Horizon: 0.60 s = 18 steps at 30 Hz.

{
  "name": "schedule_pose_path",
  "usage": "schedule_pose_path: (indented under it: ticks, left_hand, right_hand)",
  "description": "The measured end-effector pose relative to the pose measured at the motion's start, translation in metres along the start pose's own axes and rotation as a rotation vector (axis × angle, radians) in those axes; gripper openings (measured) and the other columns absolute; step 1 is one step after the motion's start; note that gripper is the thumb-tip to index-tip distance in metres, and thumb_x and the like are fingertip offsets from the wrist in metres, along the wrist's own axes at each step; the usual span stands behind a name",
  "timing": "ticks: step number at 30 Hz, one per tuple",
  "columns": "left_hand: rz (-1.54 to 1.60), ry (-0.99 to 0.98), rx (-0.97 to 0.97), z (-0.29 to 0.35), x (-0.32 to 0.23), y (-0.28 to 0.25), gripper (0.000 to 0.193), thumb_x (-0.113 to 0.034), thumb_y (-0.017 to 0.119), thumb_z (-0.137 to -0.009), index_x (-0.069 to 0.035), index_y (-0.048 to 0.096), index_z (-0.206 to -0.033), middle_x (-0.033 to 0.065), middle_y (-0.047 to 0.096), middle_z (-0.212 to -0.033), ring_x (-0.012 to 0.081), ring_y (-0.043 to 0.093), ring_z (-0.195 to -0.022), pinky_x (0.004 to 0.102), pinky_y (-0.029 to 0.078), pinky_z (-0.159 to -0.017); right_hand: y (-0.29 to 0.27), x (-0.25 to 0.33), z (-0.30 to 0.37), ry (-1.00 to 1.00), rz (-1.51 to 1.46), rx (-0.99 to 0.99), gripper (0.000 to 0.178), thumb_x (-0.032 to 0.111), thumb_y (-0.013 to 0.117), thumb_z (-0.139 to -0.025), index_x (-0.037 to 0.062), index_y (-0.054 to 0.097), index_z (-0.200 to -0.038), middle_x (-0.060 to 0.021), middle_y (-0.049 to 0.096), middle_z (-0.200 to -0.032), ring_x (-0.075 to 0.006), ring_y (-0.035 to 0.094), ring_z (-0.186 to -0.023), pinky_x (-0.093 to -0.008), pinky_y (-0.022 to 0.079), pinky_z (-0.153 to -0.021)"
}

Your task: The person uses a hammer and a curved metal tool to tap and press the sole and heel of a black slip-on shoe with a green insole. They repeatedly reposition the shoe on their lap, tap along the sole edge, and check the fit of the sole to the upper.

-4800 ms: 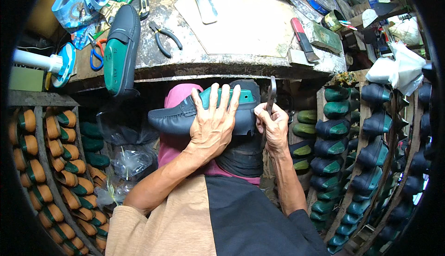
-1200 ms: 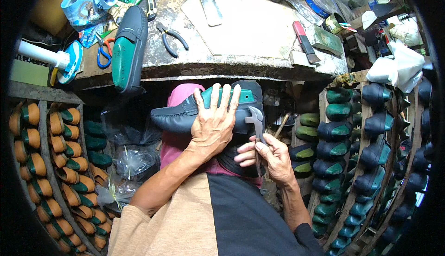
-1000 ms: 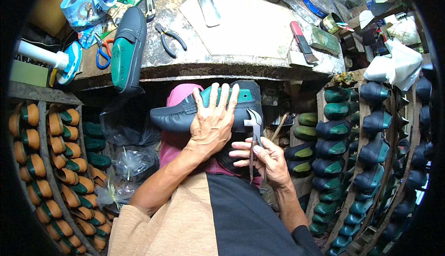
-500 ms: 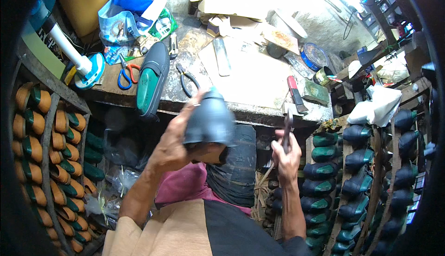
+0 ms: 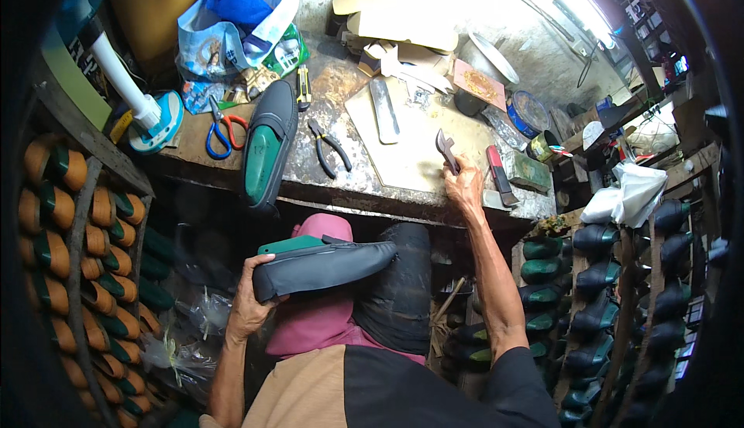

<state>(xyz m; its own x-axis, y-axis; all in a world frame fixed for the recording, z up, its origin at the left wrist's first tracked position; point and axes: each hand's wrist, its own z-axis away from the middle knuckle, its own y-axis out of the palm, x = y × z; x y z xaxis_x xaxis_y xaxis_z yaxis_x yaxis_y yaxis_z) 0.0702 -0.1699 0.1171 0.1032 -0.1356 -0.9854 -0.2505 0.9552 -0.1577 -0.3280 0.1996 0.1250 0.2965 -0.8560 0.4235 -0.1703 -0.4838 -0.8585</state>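
Clamped at its heel end by the left hand (image 5: 252, 302), the dark grey shoe (image 5: 329, 269) is our reference for all places below. We note the thumb over the top rim; the other fingers are mostly hidden. Shoe position: above the pink-clothed leg (image 5: 306, 331) and the dark-clothed leg (image 5: 391, 300), toe to the right, side wall facing us, a green insert (image 5: 291, 244) showing in its opening. Contact with the legs: we cannot tell.

Beyond the shoe and to its right, we find the right hand (image 5: 463, 185) closed around the handle of a pincer-like tool (image 5: 446, 150), metal head pointing away from the shoe. The tool is over a pale board (image 5: 411, 166); whether they touch, we cannot tell.

Farther out, beyond the shoe, is the workbench (image 5: 298, 172). On it we log:
- a second shoe (image 5: 269, 143), also dark grey with green, beyond the heel end;
- dark-handled pliers (image 5: 320, 140), straight beyond;
- scissors (image 5: 220, 120) with blue and red handles, beyond and left;
- a red-handled blade (image 5: 497, 166), beyond and right.

Well left of the shoe we record racked tan shoes (image 5: 101, 274); well right, racked dark shoes (image 5: 595, 278).
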Motion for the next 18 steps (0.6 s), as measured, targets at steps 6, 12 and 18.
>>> schedule_pose_path:
  ticks: [6, 12, 18]
  left_hand:
    - [0.098, 0.004, 0.091, -0.023, -0.001, -0.008, 0.087, 0.007, 0.096, -0.080, -0.019, 0.058, -0.153, 0.0113, 0.061, -0.150, 0.0276, 0.063, -0.138, 0.0403, 0.051, -0.120]
    - [0.043, 0.129, 0.227, -0.042, -0.029, -0.012, 0.082, 0.014, 0.085, -0.075, -0.017, 0.063, -0.148, 0.0128, 0.053, -0.164, 0.0291, 0.056, -0.149, 0.0397, 0.043, -0.126]
    - [-0.122, 0.152, 0.224, -0.027, -0.042, 0.013, 0.092, 0.004, 0.094, -0.075, -0.017, 0.056, -0.156, 0.0174, 0.048, -0.167, 0.0346, 0.051, -0.156, 0.0438, 0.041, -0.129]
  right_hand:
    - [-0.011, -0.006, 0.005, -0.159, 0.000, -0.025, 0.016, 0.010, 0.078, -0.092, -0.0004, 0.080, -0.104, -0.0167, 0.075, -0.102, -0.0393, 0.076, -0.096, -0.0478, 0.057, -0.086]
    - [-0.001, -0.014, 0.006, -0.248, 0.189, 0.037, 0.030, 0.011, 0.079, -0.092, 0.0032, 0.073, -0.120, -0.0223, 0.076, -0.109, -0.0502, 0.075, -0.092, -0.0589, 0.060, -0.082]
    - [-0.005, 0.016, 0.016, -0.263, 0.247, 0.101, 0.022, 0.012, 0.076, -0.098, 0.0033, 0.068, -0.116, -0.0244, 0.075, -0.094, -0.0459, 0.075, -0.083, -0.0567, 0.059, -0.074]
